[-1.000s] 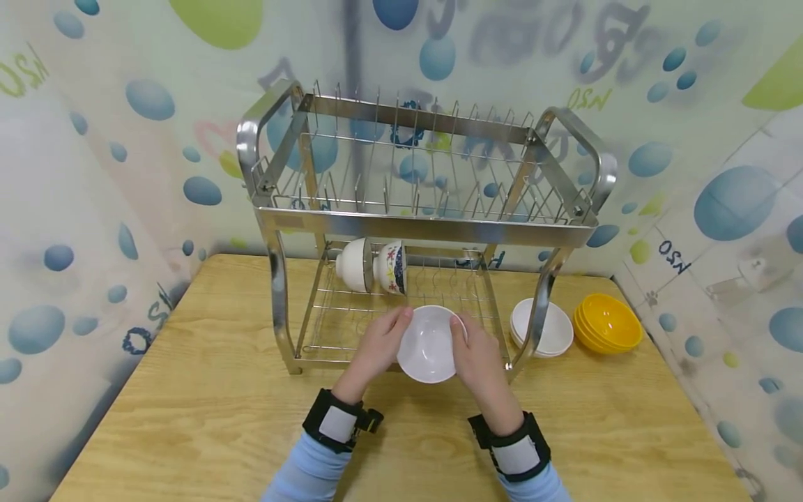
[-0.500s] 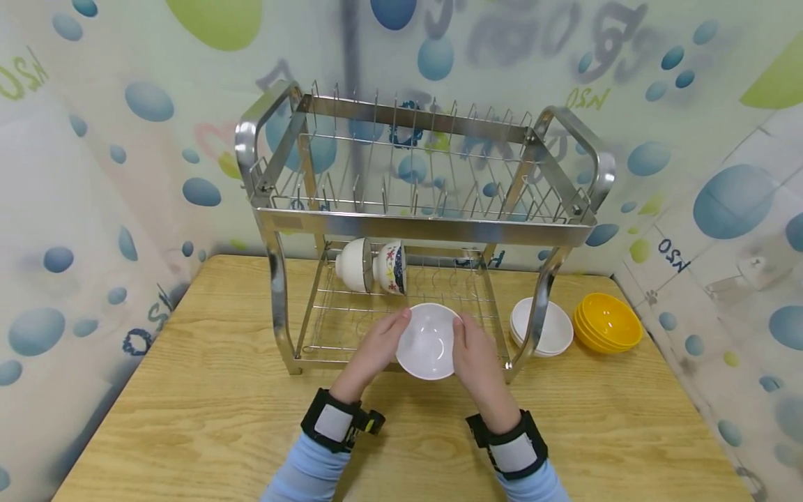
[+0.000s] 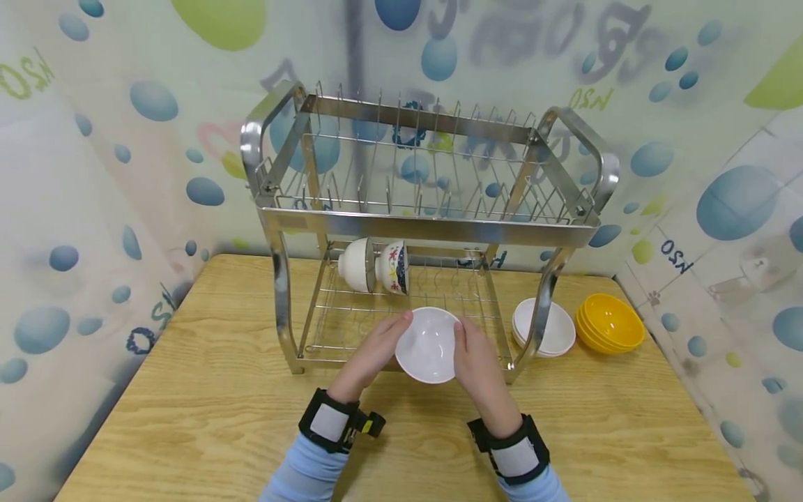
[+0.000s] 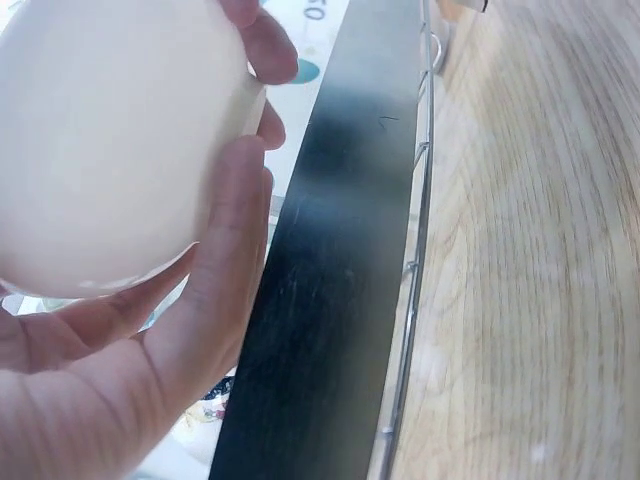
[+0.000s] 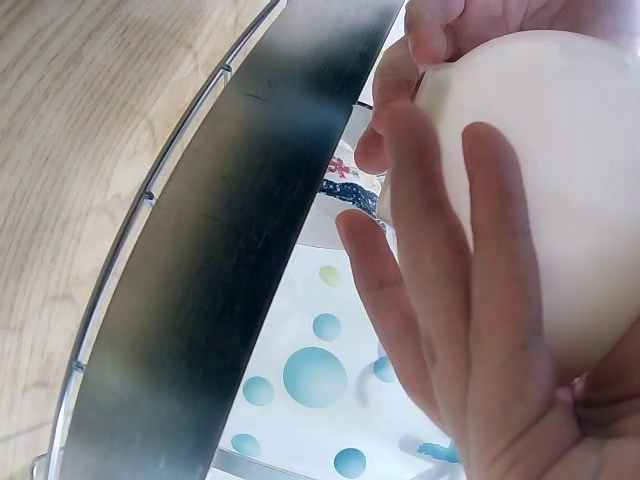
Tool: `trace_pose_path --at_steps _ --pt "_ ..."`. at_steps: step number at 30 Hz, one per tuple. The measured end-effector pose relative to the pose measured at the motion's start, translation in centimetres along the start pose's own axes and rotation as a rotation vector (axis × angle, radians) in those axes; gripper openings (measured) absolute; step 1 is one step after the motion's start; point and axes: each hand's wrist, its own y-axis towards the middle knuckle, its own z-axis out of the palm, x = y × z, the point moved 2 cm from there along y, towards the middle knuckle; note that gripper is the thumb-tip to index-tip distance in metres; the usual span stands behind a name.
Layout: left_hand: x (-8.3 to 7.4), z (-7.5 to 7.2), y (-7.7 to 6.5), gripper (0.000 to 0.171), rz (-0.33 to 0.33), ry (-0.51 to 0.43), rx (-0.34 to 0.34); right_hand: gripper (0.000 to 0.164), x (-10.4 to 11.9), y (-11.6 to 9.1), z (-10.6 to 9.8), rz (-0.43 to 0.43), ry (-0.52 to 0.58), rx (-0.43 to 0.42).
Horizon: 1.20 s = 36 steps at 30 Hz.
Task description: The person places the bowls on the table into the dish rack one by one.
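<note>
A white bowl (image 3: 428,346) is held between both hands in front of the rack's lower front edge, its inside facing up toward the head camera. My left hand (image 3: 376,348) grips its left side, thumb at the rim and fingers beneath, as the left wrist view shows. On the opposite side my right hand (image 3: 478,359) holds it with the thumb on the rim. In the right wrist view, fingers (image 5: 500,240) spread along the bowl's underside. Behind it, a plain white bowl (image 3: 355,265) and a flower-patterned bowl (image 3: 392,268) stand on their sides in the lower tier.
A two-tier metal dish rack (image 3: 433,226) stands on the wooden table (image 3: 188,418). Right of it are stacked white bowls (image 3: 555,331) partly behind a rack leg, then stacked yellow bowls (image 3: 611,322). A patterned curtain (image 3: 157,174) hangs behind.
The bowl and both hands stay nearly in place, with only slight shifts. The whole head view moves a few pixels.
</note>
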Motion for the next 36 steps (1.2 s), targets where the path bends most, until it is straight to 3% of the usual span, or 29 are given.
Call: trace_pose_path --at_steps 14,18,24,36 --pt "-0.04 0.04 -0.07 0.062 -0.09 -0.038 0.026 0.04 -0.2 -0.28 -0.27 0.023 0.005 0.022" --pt "-0.01 0.11 0.04 0.065 -0.089 -0.031 0.028 0.039 -0.27 -0.22 -0.25 0.013 0.013 0.014" --pt "-0.08 0.15 0.05 0.067 -0.099 -0.039 -0.001 0.038 -0.23 -0.11 -0.01 -0.01 0.009 0.003" --pt "0.5 0.27 0.31 0.053 -0.137 -0.04 -0.075 0.035 -0.38 -0.04 0.39 -0.008 0.013 0.01"
